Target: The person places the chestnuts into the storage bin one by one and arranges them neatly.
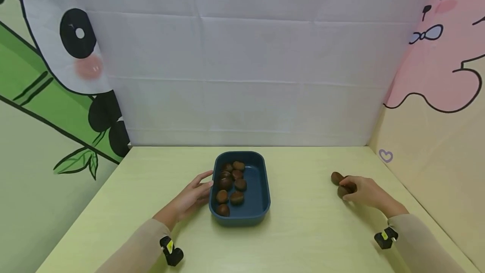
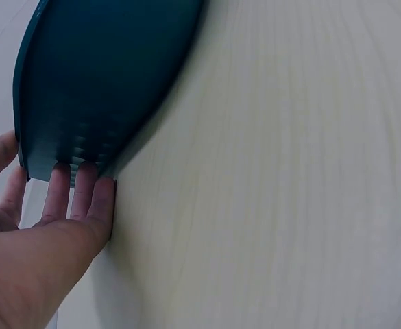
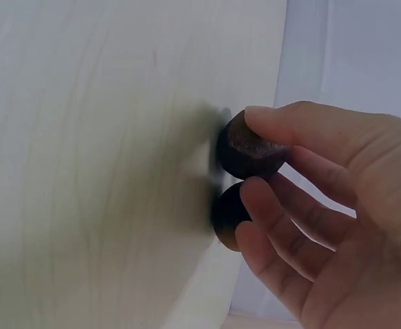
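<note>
A dark blue rectangular box (image 1: 258,189) stands on the table with several brown chestnuts (image 1: 237,197) inside, mostly along its left half. My left hand (image 1: 191,199) rests against the box's left side, its fingers nearly straight and touching the outer wall, as the left wrist view also shows (image 2: 49,219). Over on the right, my right hand (image 1: 366,192) pinches a chestnut (image 3: 251,145) between thumb and fingers at the table surface. Another chestnut (image 3: 229,214) lies beside it, touching the fingertips. The curled fingers partly hide these chestnuts in the head view.
The pale yellow table (image 1: 299,222) runs back to a white sheet (image 1: 254,79). A left side wall (image 1: 38,197) bears a panda and bamboo print, and a right side wall (image 1: 435,151) a pink animal print.
</note>
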`<move>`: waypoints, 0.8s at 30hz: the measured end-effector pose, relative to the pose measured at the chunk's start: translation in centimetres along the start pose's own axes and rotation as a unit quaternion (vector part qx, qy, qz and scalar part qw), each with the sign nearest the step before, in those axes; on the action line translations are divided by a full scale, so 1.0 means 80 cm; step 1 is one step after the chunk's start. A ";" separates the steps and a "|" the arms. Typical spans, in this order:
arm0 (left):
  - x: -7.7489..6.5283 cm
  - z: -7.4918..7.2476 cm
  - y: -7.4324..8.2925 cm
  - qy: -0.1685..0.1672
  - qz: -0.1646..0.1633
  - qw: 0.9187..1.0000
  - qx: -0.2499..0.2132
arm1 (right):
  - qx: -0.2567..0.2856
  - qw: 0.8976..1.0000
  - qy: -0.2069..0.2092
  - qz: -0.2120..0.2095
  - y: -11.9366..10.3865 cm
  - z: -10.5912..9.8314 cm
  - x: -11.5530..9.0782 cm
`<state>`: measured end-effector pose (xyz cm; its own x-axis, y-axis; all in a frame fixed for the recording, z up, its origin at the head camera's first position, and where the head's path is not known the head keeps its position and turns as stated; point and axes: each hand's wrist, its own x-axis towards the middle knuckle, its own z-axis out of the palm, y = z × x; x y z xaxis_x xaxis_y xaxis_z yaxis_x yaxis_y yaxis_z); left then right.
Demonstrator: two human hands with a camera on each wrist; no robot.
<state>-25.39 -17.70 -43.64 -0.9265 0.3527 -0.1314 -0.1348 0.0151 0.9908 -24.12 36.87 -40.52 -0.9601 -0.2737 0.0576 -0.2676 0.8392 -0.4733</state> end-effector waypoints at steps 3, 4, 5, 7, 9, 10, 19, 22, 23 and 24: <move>0.000 0.001 0.000 0.004 0.000 1.000 0.000 | -0.003 1.000 0.000 -0.007 0.000 0.002 0.000; 0.000 0.001 0.000 0.004 0.000 1.000 0.000 | -0.004 1.000 0.001 -0.007 0.000 0.003 0.000; 0.000 0.001 0.000 0.004 0.001 1.000 0.000 | -0.007 1.000 0.001 -0.010 0.001 0.003 0.001; 0.001 0.001 0.000 0.004 0.001 1.000 0.000 | -0.010 1.000 0.000 -0.011 0.001 0.003 0.001; 0.001 0.001 0.000 0.003 0.001 1.000 0.001 | -0.013 1.000 -0.005 -0.011 0.001 0.003 0.001; 0.000 0.001 -0.001 0.003 0.001 1.000 0.002 | -0.013 1.000 -0.007 -0.011 0.000 0.003 0.001; -0.001 0.002 0.000 0.005 0.000 1.000 -0.001 | 0.016 1.000 -0.012 -0.020 -0.017 -0.002 0.001; -0.001 0.002 -0.001 0.003 0.000 1.000 -0.004 | 0.023 0.999 -0.010 -0.033 -0.029 -0.002 0.005; -0.001 0.002 -0.001 0.003 0.000 1.000 -0.005 | 0.025 0.999 -0.011 -0.038 -0.033 -0.002 0.007; -0.001 0.002 -0.001 0.002 0.000 1.000 -0.006 | 0.026 0.999 -0.010 -0.043 -0.037 -0.001 0.009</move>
<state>-25.26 -17.57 -43.69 -0.9280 0.3490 -0.1308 -0.1381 0.0040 0.9904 -24.02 34.22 -38.96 -0.9319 -0.3532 0.0822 -0.3435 0.7873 -0.5120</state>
